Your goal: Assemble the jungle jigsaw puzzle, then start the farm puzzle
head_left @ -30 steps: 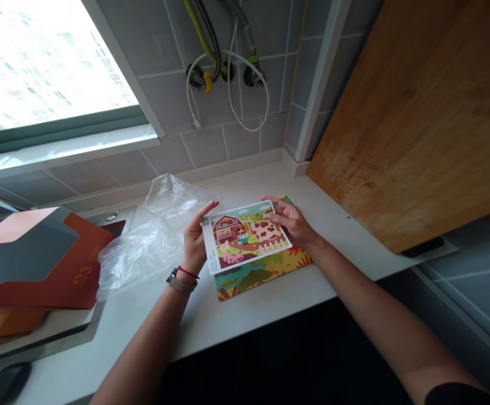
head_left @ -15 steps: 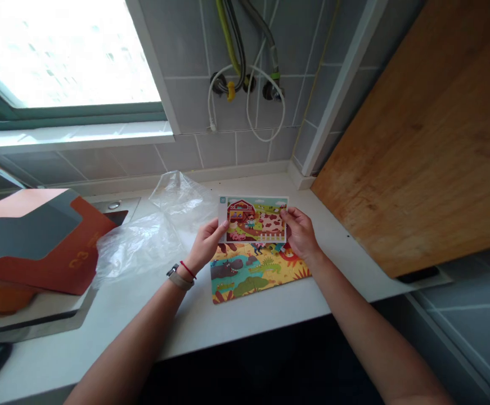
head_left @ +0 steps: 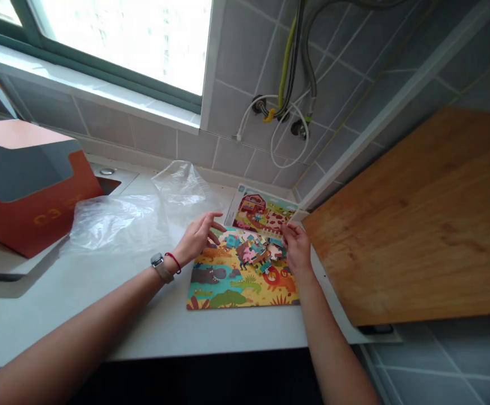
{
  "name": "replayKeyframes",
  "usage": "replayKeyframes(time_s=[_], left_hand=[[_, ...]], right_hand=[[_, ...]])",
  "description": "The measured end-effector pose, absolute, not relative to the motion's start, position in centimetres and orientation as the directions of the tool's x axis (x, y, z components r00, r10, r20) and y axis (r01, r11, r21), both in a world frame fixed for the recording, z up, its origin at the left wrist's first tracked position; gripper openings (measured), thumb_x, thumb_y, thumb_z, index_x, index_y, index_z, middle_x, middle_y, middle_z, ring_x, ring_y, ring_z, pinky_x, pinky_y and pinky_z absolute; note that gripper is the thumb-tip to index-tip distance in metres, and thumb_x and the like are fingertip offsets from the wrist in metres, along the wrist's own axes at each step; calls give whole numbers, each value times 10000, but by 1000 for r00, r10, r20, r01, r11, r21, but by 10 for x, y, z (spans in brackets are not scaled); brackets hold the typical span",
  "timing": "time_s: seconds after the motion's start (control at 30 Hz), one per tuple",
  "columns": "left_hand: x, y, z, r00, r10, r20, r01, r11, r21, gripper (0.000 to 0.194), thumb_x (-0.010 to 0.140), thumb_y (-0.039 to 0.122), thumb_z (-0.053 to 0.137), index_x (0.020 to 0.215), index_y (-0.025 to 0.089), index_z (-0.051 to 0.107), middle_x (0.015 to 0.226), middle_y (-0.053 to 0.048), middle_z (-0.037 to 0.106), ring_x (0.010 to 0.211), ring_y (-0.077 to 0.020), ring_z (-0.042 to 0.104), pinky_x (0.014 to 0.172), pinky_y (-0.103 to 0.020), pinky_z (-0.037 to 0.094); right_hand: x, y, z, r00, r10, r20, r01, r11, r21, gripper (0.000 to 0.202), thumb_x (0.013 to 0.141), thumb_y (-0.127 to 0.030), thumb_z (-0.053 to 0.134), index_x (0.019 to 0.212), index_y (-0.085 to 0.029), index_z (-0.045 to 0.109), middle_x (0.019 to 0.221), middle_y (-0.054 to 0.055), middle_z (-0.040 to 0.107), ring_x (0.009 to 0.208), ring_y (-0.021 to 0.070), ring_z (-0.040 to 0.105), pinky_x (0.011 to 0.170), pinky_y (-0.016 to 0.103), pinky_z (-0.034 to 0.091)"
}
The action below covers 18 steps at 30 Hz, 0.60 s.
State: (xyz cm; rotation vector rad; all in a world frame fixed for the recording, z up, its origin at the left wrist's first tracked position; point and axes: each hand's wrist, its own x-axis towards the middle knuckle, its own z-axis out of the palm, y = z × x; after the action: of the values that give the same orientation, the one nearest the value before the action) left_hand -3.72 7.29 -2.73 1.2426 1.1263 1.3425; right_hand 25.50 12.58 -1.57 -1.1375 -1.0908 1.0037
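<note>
A picture card (head_left: 258,212) with a red barn and a spotted cow is at the back of the counter, tilted, just behind the puzzle. My right hand (head_left: 299,247) pinches its lower right corner between thumb and fingers. A jigsaw puzzle (head_left: 219,275) with a hippo, a crocodile and a lion lies flat in front of the card. Loose puzzle pieces (head_left: 255,253) are heaped on its upper part. My left hand (head_left: 198,236) is open at the puzzle's upper left edge, fingers apart, holding nothing. A watch and a red cord circle the left wrist.
Crumpled clear plastic bags (head_left: 122,222) lie left of the puzzle. Farther left stands an open orange box (head_left: 42,197). A wooden board (head_left: 422,225) leans on the right. Hoses and a white cable (head_left: 272,143) hang from the tiled wall, beside a window.
The card has moved back and tilted, and my left hand has let go of it. The heap of loose pieces on the puzzle has come into sight. The view has shifted and turned.
</note>
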Motion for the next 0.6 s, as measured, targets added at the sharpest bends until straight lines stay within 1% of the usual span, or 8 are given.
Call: replayKeyframes(time_s=[0.1, 0.2, 0.27, 0.37, 0.4, 0.47, 0.53, 0.6], left_hand=[[-38, 75, -38, -8, 959, 285, 238, -274, 932, 402, 994, 554, 553, 1164, 220, 699, 841, -66, 786, 584, -187, 702, 532, -269, 519], [-35, 73, -44, 147, 910, 387, 561, -399, 726, 260, 1003, 422, 541, 1003, 253, 739, 803, -58, 768, 690, -220, 707, 616, -289, 496], [-32, 69, -44, 260, 895, 362, 689, -435, 580, 301, 1032, 375, 477, 937, 244, 731, 836, -67, 751, 742, -230, 707, 642, -298, 478], [-28, 64, -39, 354, 892, 282, 778, -449, 440, 334, 1060, 348, 432, 917, 221, 707, 915, -72, 722, 775, -222, 702, 664, -304, 470], [-27, 62, -38, 366, 893, 263, 794, -447, 413, 320, 1057, 343, 444, 918, 218, 704, 935, -70, 712, 776, -217, 699, 671, -305, 472], [-26, 60, -36, 378, 895, 239, 808, -444, 387, 275, 1045, 322, 474, 934, 222, 705, 973, -64, 698, 781, -209, 694, 694, -311, 482], [-26, 60, -35, 383, 896, 227, 808, -443, 387, 253, 1038, 303, 487, 950, 229, 712, 997, -58, 690, 786, -204, 689, 716, -318, 493], [-26, 60, -35, 383, 897, 219, 806, -441, 395, 260, 1041, 308, 486, 953, 232, 718, 997, -57, 686, 792, -205, 687, 731, -326, 502]], right_hand=[[261, 168, 1, 156, 980, 123, 11, 123, -992, 546, 560, -555, 936, 858, -220, 625, 627, -70, 643, 485, 80, 463, 432, 195, 367], [257, 215, 13, 120, 988, 101, 78, 92, -993, 522, 573, -538, 932, 828, -214, 612, 593, -77, 614, 516, 94, 516, 492, 204, 459], [250, 244, 15, 103, 992, 67, 117, 55, -992, 455, 629, -492, 920, 810, -206, 616, 586, -79, 600, 524, 97, 530, 535, 220, 508], [238, 280, 6, 86, 996, -19, 179, -34, -983, 331, 756, -396, 880, 798, -183, 630, 619, -56, 613, 560, 112, 568, 615, 263, 572], [234, 289, 0, 85, 995, -54, 200, -70, -977, 288, 807, -371, 853, 829, -169, 650, 673, -31, 646, 606, 128, 603, 654, 288, 592], [228, 304, -11, 88, 989, -120, 235, -137, -962, 257, 919, -360, 770, 1035, -144, 695, 954, 52, 727, 820, 185, 692, 783, 363, 621], [222, 316, -22, 102, 981, -167, 258, -188, -948, 342, 994, -370, 689, 1264, -163, 654, 1253, 105, 682, 1054, 238, 692, 905, 442, 610], [218, 326, -31, 123, 974, -189, 272, -216, -938, 392, 1016, -380, 660, 1352, -185, 613, 1362, 113, 631, 1147, 259, 668, 953, 479, 595]])
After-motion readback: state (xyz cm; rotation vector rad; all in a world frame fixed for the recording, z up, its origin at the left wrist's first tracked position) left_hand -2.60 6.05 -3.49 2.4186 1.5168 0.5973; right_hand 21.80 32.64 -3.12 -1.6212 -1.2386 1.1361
